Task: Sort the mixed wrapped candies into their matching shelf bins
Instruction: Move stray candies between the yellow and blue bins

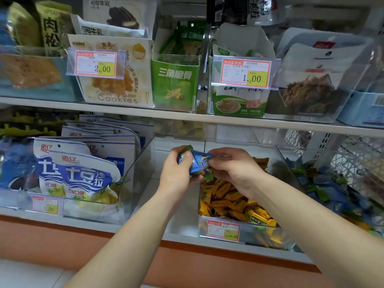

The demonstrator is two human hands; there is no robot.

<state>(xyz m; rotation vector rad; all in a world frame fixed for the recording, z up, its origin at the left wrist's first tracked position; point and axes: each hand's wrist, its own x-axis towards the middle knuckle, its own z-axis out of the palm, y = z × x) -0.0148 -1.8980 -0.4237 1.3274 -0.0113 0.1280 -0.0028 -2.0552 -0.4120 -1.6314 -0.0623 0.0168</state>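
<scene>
we hold a small bunch of wrapped candies (197, 168) between both hands, above the lower shelf (145, 231) and just over the back left corner of the clear bin of yellow candies (232, 201). the blue candy (200, 161) on top lies with its long axis roughly left to right, one end toward each hand. a green wrapper end (187, 148) points up and away above the left fingers, and a purple-green piece (206, 173) shows beneath the blue one.

the left hand (176, 175) has its fingers curled round the bunch, thumb pressed on the blue wrapper. the right hand (236, 169), back upward, pinches the blue candy's right end between thumb and forefinger. both bare forearms rise from the lower edge and converge.

further right, a second clear bin (328, 183) holds blue and green candies. the print on the blue wrapper is too blurred to read. the yellow bin carries a red-bordered price tag (223, 230) with unclear figures. to the left stand white and blue bags (87, 173) marked "土豆沙拉". on the upper shelf (145, 112) we read "cookies" on a bag (117, 84), "三角脆骨" on a green pack (174, 80), and tags saying "2.00" (95, 64) and "1.00" (246, 72).
</scene>
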